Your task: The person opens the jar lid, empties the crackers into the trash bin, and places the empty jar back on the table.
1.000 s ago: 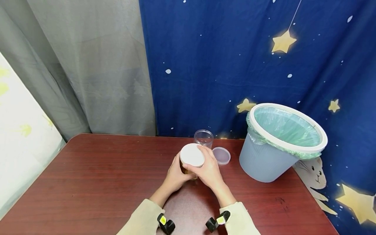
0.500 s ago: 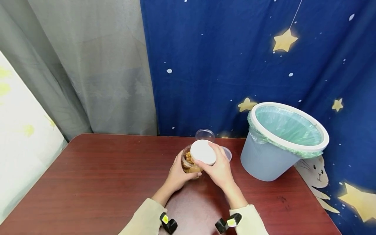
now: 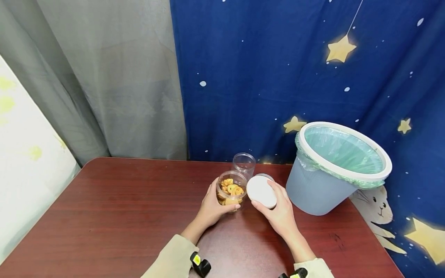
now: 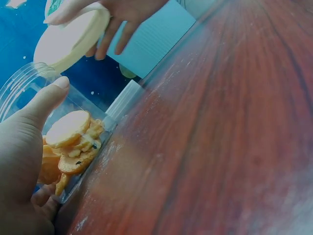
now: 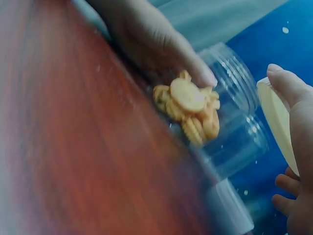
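My left hand (image 3: 211, 207) grips a clear plastic jar (image 3: 232, 174) on the table, its thumb across the near side. Golden-brown cookies (image 3: 231, 189) fill its lower part, and its mouth is uncovered. To its right my right hand (image 3: 281, 211) holds a white screw lid (image 3: 261, 191) by the rim, tilted and apart from the jar. Behind stands a second clear jar (image 3: 244, 161) with no lid on it. A translucent lid (image 3: 267, 176) lies mostly hidden behind the white one. In the left wrist view, the cookies (image 4: 68, 129) show through the jar wall.
A blue-grey bin (image 3: 311, 185) with a white rim and green liner stands at the right of the reddish-brown table (image 3: 139, 216). Grey (image 3: 139, 77) and star-printed blue curtains (image 3: 250, 77) hang behind the table's far edge.
The right hand has lifted the white lid off the cookie jar and carried it to the right, uncovering the cookies. The left hand has kept its grip on the jar.
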`<state>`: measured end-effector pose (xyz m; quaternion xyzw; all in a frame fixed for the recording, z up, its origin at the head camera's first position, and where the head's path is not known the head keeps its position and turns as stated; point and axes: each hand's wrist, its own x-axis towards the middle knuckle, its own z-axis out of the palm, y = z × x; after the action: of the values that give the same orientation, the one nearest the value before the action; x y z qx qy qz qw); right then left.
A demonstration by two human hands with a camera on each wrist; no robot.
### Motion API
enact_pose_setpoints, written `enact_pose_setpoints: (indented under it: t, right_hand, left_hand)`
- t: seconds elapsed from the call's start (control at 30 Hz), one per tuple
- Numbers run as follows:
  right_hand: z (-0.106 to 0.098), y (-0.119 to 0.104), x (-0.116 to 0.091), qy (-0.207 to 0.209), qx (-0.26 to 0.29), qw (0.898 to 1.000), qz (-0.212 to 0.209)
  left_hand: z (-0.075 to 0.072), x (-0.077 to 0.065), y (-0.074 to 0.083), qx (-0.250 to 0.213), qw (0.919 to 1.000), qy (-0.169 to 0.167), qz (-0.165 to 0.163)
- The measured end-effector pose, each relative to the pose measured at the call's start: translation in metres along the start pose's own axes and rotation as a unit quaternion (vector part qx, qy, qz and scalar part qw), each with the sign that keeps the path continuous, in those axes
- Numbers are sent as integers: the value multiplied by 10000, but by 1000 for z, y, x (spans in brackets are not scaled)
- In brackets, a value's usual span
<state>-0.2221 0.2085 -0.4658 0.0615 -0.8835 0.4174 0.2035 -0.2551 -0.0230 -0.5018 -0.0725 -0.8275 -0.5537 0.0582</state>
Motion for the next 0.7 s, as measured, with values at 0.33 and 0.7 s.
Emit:
enact_pose_setpoints:
  t: [0.33, 0.7]
  right_hand:
    - [8, 28, -8, -157, -351, 9993, 18]
    - [13, 33, -12, -426, -672, 9967, 187]
  left_hand:
    - [1, 0, 0, 36, 10000, -20, -52]
    - [0, 0, 0, 36, 10000, -29, -58]
